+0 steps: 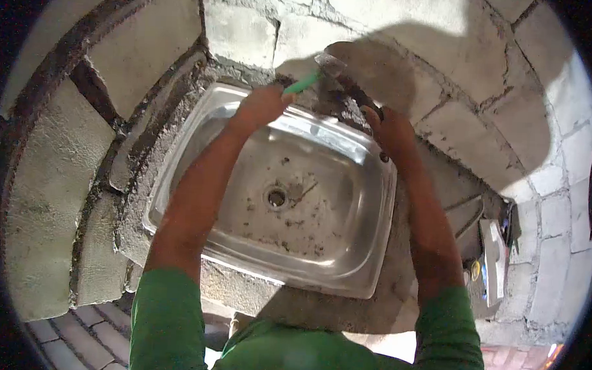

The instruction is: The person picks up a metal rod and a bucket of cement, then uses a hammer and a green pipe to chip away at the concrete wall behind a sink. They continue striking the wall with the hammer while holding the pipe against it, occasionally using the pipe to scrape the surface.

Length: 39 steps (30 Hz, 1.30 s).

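Note:
My left hand (263, 107) reaches over the far rim of a steel sink (290, 172), fingers wrapped round a green-handled tool (303, 83). At the sink's far right corner, my right hand (392, 133) is closed on a dark, narrow tool (355, 90) that slants up toward the wall. A pale, blade-like tip (331, 61) shows where the two tools come together; I cannot tell which one it belongs to. Dark crumbs and smears lie in the basin around the drain hole (276, 197).
A block wall (242, 36) with rough mortar joints rises behind the sink, and more blocks (57, 196) stand at left. On the ledge at right lie a white, flat-sided item (494, 260) and a bent metal rod (468, 210). My shadow falls across the wall.

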### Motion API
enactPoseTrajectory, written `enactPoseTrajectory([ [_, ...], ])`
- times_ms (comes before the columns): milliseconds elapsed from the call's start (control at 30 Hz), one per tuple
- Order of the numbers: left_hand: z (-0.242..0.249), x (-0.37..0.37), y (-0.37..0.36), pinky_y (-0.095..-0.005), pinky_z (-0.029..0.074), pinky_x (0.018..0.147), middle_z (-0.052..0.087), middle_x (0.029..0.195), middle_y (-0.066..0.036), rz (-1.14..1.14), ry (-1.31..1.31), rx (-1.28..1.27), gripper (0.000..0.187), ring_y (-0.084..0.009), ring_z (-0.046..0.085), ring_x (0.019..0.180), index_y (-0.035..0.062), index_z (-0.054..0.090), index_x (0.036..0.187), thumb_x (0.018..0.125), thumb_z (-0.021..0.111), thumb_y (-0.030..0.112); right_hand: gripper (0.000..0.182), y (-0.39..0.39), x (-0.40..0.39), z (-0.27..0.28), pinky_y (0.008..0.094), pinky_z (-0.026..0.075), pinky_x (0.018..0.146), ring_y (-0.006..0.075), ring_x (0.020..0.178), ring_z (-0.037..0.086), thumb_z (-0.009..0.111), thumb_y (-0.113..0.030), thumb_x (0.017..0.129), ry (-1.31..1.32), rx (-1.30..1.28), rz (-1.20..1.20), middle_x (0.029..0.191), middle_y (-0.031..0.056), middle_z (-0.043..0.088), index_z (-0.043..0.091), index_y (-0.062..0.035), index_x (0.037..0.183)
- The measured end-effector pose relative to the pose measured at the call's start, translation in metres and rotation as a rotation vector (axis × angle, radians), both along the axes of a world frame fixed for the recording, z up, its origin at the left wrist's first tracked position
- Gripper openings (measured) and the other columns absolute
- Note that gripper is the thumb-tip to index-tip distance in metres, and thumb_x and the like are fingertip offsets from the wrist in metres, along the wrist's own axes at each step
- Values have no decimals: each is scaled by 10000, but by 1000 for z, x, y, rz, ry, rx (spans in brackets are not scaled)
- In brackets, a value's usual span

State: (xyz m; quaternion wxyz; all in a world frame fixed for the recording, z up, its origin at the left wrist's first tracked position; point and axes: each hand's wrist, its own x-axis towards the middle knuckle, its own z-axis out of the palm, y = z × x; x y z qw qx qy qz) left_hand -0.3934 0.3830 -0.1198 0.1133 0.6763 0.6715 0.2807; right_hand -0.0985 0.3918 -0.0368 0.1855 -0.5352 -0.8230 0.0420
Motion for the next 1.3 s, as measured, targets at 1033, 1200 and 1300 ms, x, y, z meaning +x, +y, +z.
enactPoseTrajectory([
  [1033, 88, -71, -59, -415, 461, 719, 633, 847, -187, -53, -96, -310, 482, -271, 602, 778, -6, 640, 975, 902, 509, 453, 224, -62, 80, -12, 350, 495, 629, 277, 661, 609, 651, -231, 881, 372, 424, 94, 738, 129, 653, 656, -80, 1046],
  [1200, 59, -28, -43, -468, 473, 741, 641, 890, -211, -118, 73, -63, 449, -352, 629, 847, 18, 644, 1006, 926, 475, 426, 314, -53, 60, -4, 365, 487, 632, 220, 708, 627, 597, -352, 920, 179, 112, 125, 768, 137, 658, 637, -48, 987],
  [1300, 48, -22, -17, -490, 487, 788, 654, 930, -205, -110, 131, -47, 446, -402, 627, 883, 67, 622, 1112, 935, 480, 451, 361, -52, 37, 7, 318, 394, 515, 126, 554, 462, 531, -372, 946, 209, -60, -99, 579, 56, 505, 631, -28, 905],
])
